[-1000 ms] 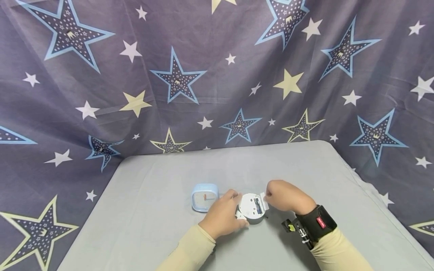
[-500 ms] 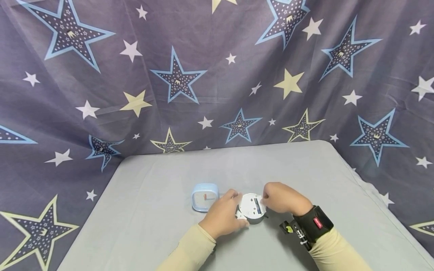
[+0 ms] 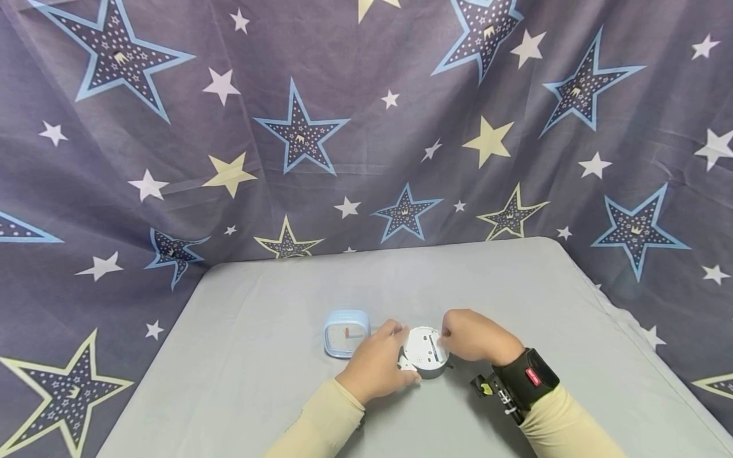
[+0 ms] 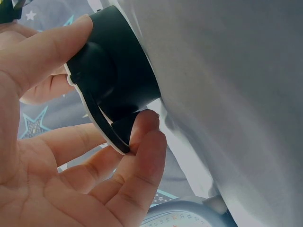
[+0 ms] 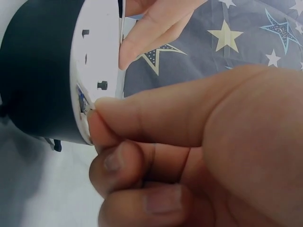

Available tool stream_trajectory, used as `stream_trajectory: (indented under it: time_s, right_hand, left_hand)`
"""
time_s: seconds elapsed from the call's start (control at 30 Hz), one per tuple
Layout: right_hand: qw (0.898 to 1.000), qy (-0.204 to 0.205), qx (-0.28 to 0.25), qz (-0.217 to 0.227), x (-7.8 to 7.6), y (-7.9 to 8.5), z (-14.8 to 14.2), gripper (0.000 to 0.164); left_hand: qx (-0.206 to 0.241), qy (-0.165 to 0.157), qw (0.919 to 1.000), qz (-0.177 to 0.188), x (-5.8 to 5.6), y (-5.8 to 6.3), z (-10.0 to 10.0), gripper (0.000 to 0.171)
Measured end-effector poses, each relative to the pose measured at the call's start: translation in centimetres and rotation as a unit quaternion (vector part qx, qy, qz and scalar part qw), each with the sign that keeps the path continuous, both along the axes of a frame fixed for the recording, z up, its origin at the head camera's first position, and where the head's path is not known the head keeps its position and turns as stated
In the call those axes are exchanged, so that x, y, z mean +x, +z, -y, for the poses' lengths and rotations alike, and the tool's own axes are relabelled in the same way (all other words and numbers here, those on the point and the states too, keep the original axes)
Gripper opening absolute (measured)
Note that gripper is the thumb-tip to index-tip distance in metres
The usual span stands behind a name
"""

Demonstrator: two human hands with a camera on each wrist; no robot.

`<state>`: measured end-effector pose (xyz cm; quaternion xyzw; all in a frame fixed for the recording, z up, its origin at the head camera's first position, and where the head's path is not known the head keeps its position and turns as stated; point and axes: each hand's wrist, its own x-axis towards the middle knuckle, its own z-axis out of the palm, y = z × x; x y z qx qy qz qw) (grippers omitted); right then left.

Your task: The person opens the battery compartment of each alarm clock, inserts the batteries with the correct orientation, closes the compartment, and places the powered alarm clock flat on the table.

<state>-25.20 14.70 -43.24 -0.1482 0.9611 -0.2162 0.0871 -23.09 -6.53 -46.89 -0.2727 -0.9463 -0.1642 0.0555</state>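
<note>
A round alarm clock (image 3: 420, 346) with a dark body and white back lies face down on the table. My left hand (image 3: 378, 366) grips its left side, thumb on the dark body and fingers around a projecting part, as the left wrist view shows. My right hand (image 3: 475, 334) pinches a small white battery cover (image 3: 440, 350) between thumb and forefinger at the clock's right edge. Under it a strip of a dark blue battery (image 5: 82, 100) shows in the compartment; my fingertips hide most of the cover. In the right wrist view, the other fingers are curled below.
A light blue square clock (image 3: 346, 334) stands just behind and left of my left hand. The grey cloth-covered table (image 3: 275, 331) reaches back to a star-patterned curtain (image 3: 343, 127). A camera mount (image 3: 497, 388) hangs from my right wrist strap.
My right hand has moved slightly left with the battery cover, bringing it over the compartment, so less of the battery shows. The left hand and the clock have stayed in place.
</note>
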Motion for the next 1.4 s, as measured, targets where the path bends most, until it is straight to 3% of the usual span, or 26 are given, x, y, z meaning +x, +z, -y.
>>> stream_trajectory:
  time_s: [1.4]
  right_hand:
    - [0.996,-0.043,0.056,-0.057,0.3,-0.4,1.1,0.016]
  left_hand:
    - [-0.004,-0.002,1.0,-0.008,-0.1,-0.2,0.1,0.092]
